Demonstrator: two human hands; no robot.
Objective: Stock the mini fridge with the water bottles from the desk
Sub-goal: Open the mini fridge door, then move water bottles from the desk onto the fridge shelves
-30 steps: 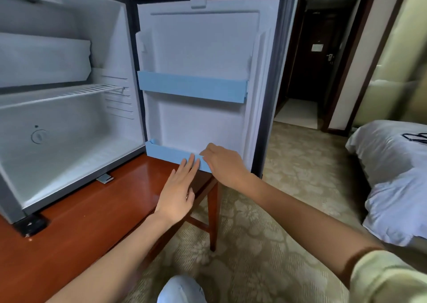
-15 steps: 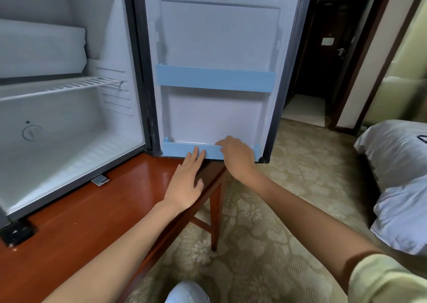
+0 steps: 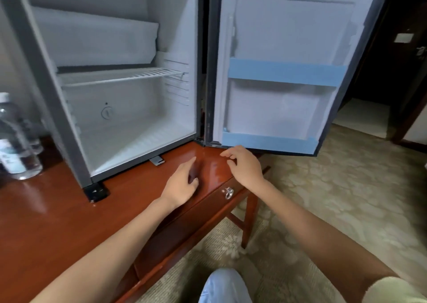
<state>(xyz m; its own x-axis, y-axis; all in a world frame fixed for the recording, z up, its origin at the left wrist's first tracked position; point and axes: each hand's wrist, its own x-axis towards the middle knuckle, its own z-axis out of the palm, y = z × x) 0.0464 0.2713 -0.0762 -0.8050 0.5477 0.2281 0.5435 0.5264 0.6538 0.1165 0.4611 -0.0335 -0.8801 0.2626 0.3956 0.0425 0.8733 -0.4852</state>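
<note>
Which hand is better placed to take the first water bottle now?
The left hand, probably. The water bottles stand at the desk's far left, beside the open fridge. The right hand is empty too, but it would have to cross over.
</note>
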